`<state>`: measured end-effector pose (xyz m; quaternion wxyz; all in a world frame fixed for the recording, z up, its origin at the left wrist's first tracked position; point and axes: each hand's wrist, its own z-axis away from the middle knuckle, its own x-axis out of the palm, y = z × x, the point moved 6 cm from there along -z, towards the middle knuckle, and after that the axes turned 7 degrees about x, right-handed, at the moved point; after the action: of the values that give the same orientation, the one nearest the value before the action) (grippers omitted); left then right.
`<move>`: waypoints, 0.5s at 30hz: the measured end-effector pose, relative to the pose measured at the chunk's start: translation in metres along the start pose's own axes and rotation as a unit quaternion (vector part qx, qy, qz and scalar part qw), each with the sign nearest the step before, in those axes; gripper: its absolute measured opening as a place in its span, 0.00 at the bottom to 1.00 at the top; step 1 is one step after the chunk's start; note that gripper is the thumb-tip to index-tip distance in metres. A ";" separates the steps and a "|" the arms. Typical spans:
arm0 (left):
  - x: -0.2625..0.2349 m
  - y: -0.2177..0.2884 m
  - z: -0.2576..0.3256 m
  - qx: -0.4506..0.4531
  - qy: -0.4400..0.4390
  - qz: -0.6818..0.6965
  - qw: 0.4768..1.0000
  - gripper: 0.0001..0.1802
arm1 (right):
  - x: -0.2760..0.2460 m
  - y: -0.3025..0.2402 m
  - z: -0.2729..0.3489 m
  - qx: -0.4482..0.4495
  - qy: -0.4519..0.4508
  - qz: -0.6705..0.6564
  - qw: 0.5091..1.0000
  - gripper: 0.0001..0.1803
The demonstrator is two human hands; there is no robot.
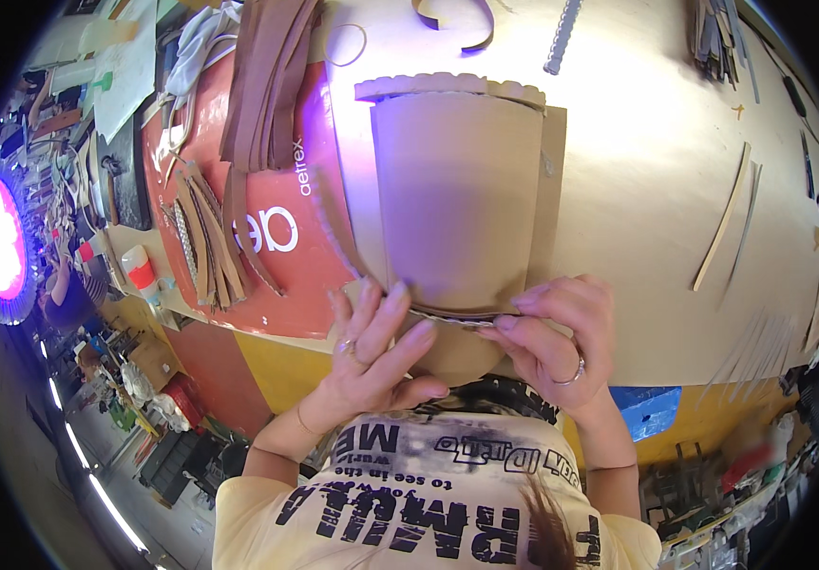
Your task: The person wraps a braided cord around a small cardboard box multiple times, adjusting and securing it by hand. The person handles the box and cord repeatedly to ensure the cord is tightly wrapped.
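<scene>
A large tan leather-like panel (457, 199) lies curved on the worktable in front of me, with a scalloped tan strip (447, 88) along its far edge. A thin braided-looking trim strip (443, 319) runs along the panel's near edge. My left hand (371, 347) rests at the near left corner, its fingers stretched out and touching the trim and the panel's edge. At the near right corner, my right hand (561, 337) pinches the trim strip between thumb and fingers. Below the edge, a tan flap (466, 351) hangs toward my body.
Brown strips (272, 85) and a bundle of narrower tan strips (205, 237) lie on a red printed sheet (310, 275) at left. Loose thin strips (723, 218) lie at right. Dark strips (714, 43) are piled far right. A red-and-white bottle (141, 271) stands left.
</scene>
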<state>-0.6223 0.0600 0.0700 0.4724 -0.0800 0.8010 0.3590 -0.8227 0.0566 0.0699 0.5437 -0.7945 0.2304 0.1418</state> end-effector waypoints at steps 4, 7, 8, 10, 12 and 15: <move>0.005 -0.005 -0.006 -0.061 -0.041 0.038 0.997 0.38 | 0.005 0.004 -0.002 0.058 0.023 -0.019 0.998 0.16; 0.005 -0.006 -0.009 -0.058 -0.052 0.045 0.996 0.39 | 0.006 0.010 -0.004 0.098 0.005 -0.039 0.994 0.16; 0.005 -0.006 -0.010 -0.053 -0.052 0.040 0.996 0.40 | 0.006 0.011 -0.003 0.110 -0.001 -0.042 0.993 0.16; 0.007 -0.005 -0.009 -0.047 -0.053 0.046 0.996 0.40 | 0.005 0.011 -0.002 0.122 -0.007 -0.043 0.992 0.16; 0.009 -0.005 -0.008 -0.047 -0.049 0.048 0.996 0.41 | 0.005 0.010 0.002 0.123 -0.006 -0.040 0.992 0.17; 0.011 -0.005 -0.006 -0.051 -0.046 0.055 0.996 0.42 | 0.003 0.005 0.008 0.065 0.011 0.034 0.997 0.20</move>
<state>-0.6302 0.0551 0.0606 0.4835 -0.0437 0.7625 0.4276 -0.8224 0.0624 0.0615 0.5862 -0.7510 0.2718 0.1362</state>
